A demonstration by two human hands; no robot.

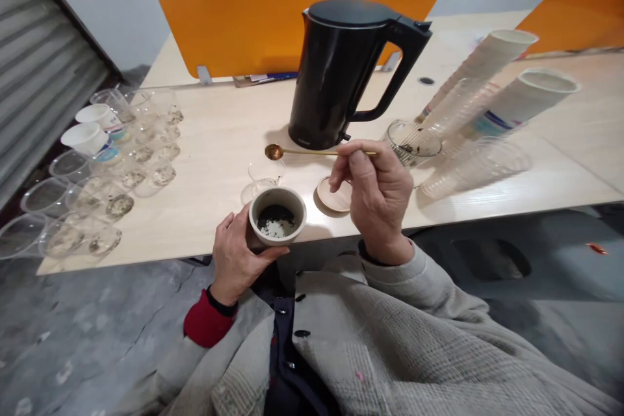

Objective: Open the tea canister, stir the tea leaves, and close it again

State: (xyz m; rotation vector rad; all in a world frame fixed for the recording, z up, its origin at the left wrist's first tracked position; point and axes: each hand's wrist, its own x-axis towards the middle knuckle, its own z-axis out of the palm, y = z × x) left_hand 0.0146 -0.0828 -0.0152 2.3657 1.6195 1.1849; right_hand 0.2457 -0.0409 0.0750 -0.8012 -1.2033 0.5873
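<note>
My left hand (238,253) wraps round a pale round canister (277,216), tilted so its inside shows; dark loose tea leaves (275,216) lie at the bottom. In my right hand (377,192) is a long gold spoon (312,153), pinched by its handle with the bowl pointing left. Whether the small bowl holds anything I cannot tell. Under the spoon, just beyond the canister, stands a clear plastic cup (266,172) with a few dark specks. A round wooden lid (335,195) lies on the table between my hands.
A black electric kettle (336,71) stands behind the spoon. Rows of clear cups (117,201), several with dark bits inside, fill the left side, with two white paper cups (88,133). At right are a glass bowl (413,143) and leaning cup stacks (517,104). An orange partition (234,13) stands behind.
</note>
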